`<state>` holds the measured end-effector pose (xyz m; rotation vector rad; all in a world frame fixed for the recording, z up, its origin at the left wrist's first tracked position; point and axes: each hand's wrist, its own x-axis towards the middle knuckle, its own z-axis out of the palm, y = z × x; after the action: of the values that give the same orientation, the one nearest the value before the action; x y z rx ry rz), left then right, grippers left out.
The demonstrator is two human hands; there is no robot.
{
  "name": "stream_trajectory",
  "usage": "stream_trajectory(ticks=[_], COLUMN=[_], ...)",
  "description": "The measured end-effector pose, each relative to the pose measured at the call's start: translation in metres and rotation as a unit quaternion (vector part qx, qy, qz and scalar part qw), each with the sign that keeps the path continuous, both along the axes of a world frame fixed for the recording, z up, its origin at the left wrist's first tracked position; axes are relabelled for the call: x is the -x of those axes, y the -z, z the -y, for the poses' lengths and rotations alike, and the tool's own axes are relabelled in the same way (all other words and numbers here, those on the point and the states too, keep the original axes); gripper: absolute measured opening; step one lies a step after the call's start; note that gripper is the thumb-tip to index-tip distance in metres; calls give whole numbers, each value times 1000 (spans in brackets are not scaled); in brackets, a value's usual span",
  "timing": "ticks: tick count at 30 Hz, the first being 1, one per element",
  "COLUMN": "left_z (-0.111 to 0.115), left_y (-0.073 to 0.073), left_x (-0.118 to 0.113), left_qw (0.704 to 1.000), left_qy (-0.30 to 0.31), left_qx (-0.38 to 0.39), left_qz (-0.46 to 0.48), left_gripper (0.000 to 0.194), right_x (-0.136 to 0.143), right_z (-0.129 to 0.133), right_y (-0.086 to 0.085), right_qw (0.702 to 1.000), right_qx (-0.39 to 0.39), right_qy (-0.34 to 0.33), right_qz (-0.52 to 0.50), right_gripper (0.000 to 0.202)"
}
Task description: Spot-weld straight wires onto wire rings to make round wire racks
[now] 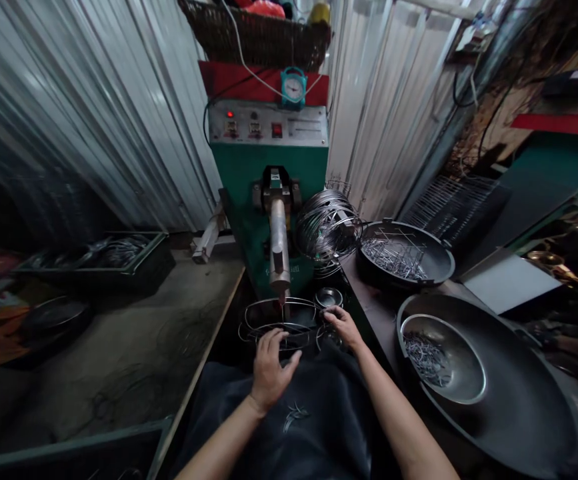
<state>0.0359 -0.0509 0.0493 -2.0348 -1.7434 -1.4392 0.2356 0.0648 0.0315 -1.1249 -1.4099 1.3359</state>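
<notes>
A round wire frame (pixel 276 324) of several rings stands beneath the electrode arm (pixel 279 247) of a green welding machine (pixel 239 170). My left hand (pixel 271 367) is at the near edge of the frame, its thumb apart from the fingers and nothing visible between them. On the right, my right hand (pixel 341 325) has thumb and fingers pinched together beside the frame; what they hold, if anything, is too small to make out. Several short wire pieces (pixel 295 417) lie on the dark cloth over the lap.
A bundle of wire rings (pixel 326 223) hangs right of the machine arm. Further right are a pan of wire parts (pixel 446 267) and a large pan (pixel 523 380) holding a metal bowl (pixel 473 367). A crate (pixel 143 257) of metal pieces sits at left.
</notes>
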Motion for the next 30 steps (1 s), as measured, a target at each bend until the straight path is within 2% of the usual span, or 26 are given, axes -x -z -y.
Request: stream_trajectory(ticks=[2, 5, 10, 15, 19, 24, 30], left_z=[5, 5, 0, -14, -15, -8, -7], left_y=[13, 22, 24, 31, 39, 41, 42], left_x=[-27, -52, -54, -55, -53, -38, -29], left_qw=[997, 986, 961, 948, 922, 911, 911], left_qy=[-48, -91, -129, -73, -27, 15, 41], left_qx=[37, 61, 63, 91, 118, 119, 117], left_qz=[54, 126, 235, 298, 368, 394, 394], left_gripper=[54, 68, 71, 63, 49, 42, 41], right_x=[0, 2, 5, 9, 7, 10, 31], right_z=[2, 8, 23, 43, 63, 72, 79], right_y=[8, 10, 6, 4, -1, -12, -22], right_qw=[1000, 999, 1000, 998, 998, 1000, 994], right_qx=[-11, -23, -10, 6, 10, -14, -62], right_qy=[0, 9, 16, 36, 33, 3, 35], right_qz=[-10, -20, -20, -45, -46, 14, 86], right_gripper=[23, 22, 21, 22, 21, 19, 24])
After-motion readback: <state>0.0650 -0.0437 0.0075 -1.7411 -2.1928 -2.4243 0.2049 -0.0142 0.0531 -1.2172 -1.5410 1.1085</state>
